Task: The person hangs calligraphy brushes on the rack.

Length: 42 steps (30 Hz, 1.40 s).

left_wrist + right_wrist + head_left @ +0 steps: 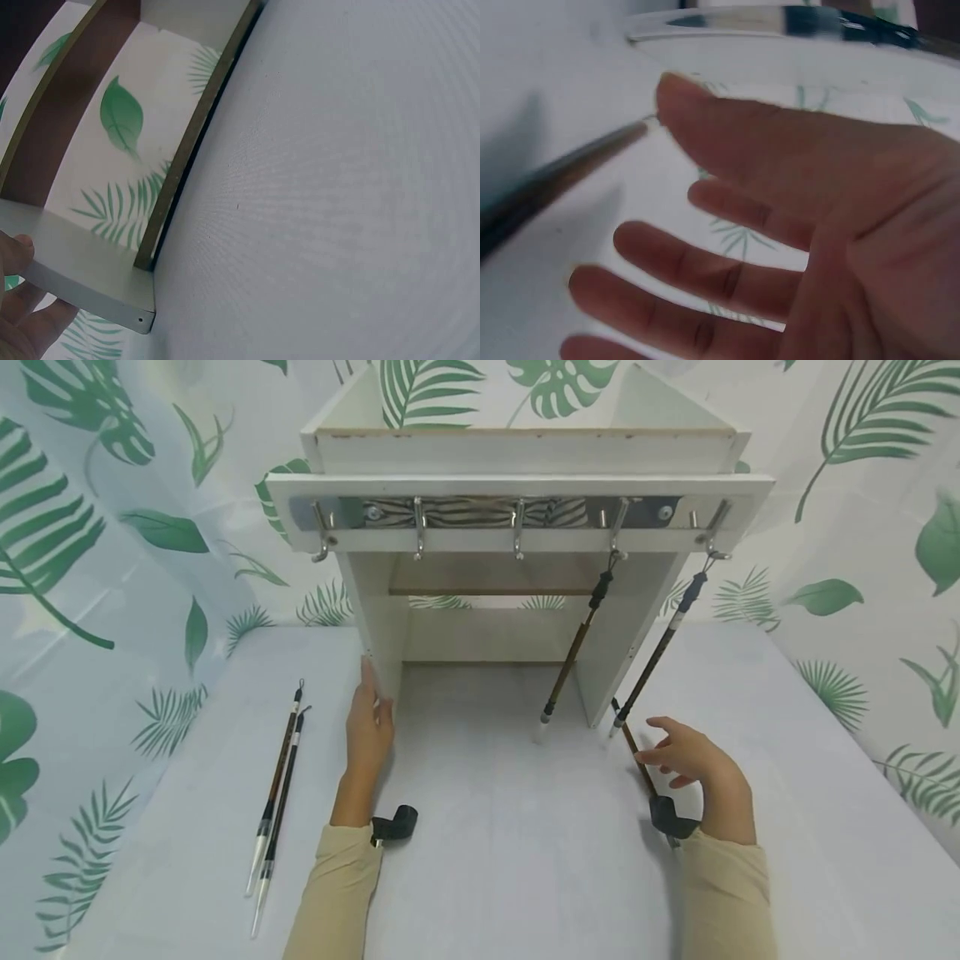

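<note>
My left hand [367, 731] grips the front edge of the left side panel [382, 618] of a white shelf unit, thumb on the inner face and fingers outside in the left wrist view. My right hand [690, 756] is empty, with its fingers spread, above a calligraphy brush [637, 747] lying on the table. Two more calligraphy brushes hang by loops from the rack's right hooks: a brown one [573, 652] and a dark one [655, 662]. In the right wrist view, the capped tip [802, 21] of a hanging brush shows beyond my thumb.
Several metal hooks [517, 527] line the front rail of the shelf unit. Two capped calligraphy brushes, one brown [279, 768] and one black [283, 793], lie side by side on the white table [487, 860] at left. A leaf-patterned backdrop [825, 610] surrounds the table.
</note>
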{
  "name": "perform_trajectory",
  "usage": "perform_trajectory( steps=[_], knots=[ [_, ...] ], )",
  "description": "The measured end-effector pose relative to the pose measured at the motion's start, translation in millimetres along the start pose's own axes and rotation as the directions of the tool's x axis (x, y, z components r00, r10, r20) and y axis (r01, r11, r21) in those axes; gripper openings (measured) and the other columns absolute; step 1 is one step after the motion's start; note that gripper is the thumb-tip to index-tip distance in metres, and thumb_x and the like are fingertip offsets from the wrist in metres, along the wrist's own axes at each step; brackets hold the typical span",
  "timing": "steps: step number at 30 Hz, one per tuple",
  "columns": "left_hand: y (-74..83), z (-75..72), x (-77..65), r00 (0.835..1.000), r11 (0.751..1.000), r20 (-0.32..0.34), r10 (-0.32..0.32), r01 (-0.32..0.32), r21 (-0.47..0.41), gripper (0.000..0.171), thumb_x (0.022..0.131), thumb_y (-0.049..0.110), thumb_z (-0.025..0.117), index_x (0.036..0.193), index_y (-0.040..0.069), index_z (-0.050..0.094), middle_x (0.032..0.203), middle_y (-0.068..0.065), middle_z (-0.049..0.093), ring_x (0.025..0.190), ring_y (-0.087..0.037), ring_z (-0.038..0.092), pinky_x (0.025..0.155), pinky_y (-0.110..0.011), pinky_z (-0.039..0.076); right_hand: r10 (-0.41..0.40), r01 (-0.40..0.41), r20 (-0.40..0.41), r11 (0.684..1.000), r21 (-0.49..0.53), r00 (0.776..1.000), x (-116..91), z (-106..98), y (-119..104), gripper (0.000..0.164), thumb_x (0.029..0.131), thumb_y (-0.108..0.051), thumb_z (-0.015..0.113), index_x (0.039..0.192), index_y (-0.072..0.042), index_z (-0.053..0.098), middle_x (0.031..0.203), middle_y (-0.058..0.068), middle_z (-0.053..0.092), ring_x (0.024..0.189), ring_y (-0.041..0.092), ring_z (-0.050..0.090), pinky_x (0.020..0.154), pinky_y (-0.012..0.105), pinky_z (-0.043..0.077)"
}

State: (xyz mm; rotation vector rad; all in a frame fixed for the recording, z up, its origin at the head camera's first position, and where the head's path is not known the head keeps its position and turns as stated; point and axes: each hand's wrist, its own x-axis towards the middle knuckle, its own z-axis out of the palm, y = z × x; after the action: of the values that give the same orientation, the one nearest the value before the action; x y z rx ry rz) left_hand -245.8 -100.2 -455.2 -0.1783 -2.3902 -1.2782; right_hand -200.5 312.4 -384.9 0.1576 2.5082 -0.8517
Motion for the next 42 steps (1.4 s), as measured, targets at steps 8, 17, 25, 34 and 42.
perform_trajectory(
  steps=[8, 17, 25, 34, 42],
  knots=[
    [0.7, -0.5, 0.7, 1.000, 1.000, -0.010, 0.025, -0.025, 0.008, 0.069, 0.094, 0.001, 0.042, 0.148, 0.017, 0.003, 0.136, -0.021, 0.037, 0.127, -0.034, 0.039, 0.100, -0.040, 0.046, 0.118, -0.118, -0.008, 0.993, -0.024, 0.993, 10.9, 12.6, -5.3, 0.071, 0.084, -0.019, 0.065, 0.137, 0.003, 0.024, 0.106, 0.029, 0.055, 0.093, 0.035, 0.059, 0.064, 0.034, 0.059],
    [0.1, 1.0, 1.8, 1.000, 1.000, -0.006, 0.020, -0.020, 0.024, 0.070, 0.094, 0.002, 0.043, 0.148, 0.017, 0.002, 0.137, -0.021, 0.036, 0.127, -0.035, 0.039, 0.100, -0.041, 0.046, 0.154, -0.155, -0.030, 0.987, -0.031, 0.988, 17.2, 18.4, -4.3, 0.057, 0.081, -0.005, 0.063, 0.130, 0.004, 0.034, 0.097, 0.025, 0.055, 0.077, 0.026, 0.062, 0.061, 0.031, 0.058],
    [0.0, 0.6, 2.9, 0.999, 0.999, -0.016, 0.029, -0.029, 0.035, 0.070, 0.093, 0.001, 0.044, 0.148, 0.015, 0.003, 0.137, -0.021, 0.037, 0.128, -0.034, 0.039, 0.100, -0.040, 0.047, 0.152, -0.153, -0.014, 0.988, -0.013, 0.988, 19.6, 19.7, -2.4, 0.053, 0.082, 0.000, 0.061, 0.128, 0.005, 0.036, 0.096, 0.024, 0.055, 0.075, 0.024, 0.062, 0.061, 0.031, 0.059],
    [0.5, 0.0, 2.2, 1.000, 0.999, -0.006, 0.005, -0.005, 0.037, 0.070, 0.093, 0.002, 0.044, 0.148, 0.017, 0.002, 0.137, -0.020, 0.037, 0.128, -0.034, 0.039, 0.100, -0.040, 0.046, 0.143, -0.144, 0.026, 0.990, 0.008, 0.989, 19.5, 17.0, -0.9, 0.053, 0.082, 0.001, 0.058, 0.129, 0.006, 0.034, 0.094, 0.023, 0.056, 0.075, 0.022, 0.062, 0.062, 0.032, 0.059],
    [0.9, -0.2, 2.1, 1.000, 1.000, -0.002, -0.002, 0.002, 0.024, 0.071, 0.094, 0.001, 0.044, 0.148, 0.018, 0.002, 0.138, -0.020, 0.035, 0.128, -0.034, 0.038, 0.100, -0.040, 0.046, 0.120, -0.121, 0.050, 0.992, 0.025, 0.992, 18.5, 15.1, 1.1, 0.056, 0.081, 0.002, 0.056, 0.131, 0.008, 0.031, 0.095, 0.023, 0.058, 0.074, 0.020, 0.062, 0.063, 0.033, 0.059]
  ],
)
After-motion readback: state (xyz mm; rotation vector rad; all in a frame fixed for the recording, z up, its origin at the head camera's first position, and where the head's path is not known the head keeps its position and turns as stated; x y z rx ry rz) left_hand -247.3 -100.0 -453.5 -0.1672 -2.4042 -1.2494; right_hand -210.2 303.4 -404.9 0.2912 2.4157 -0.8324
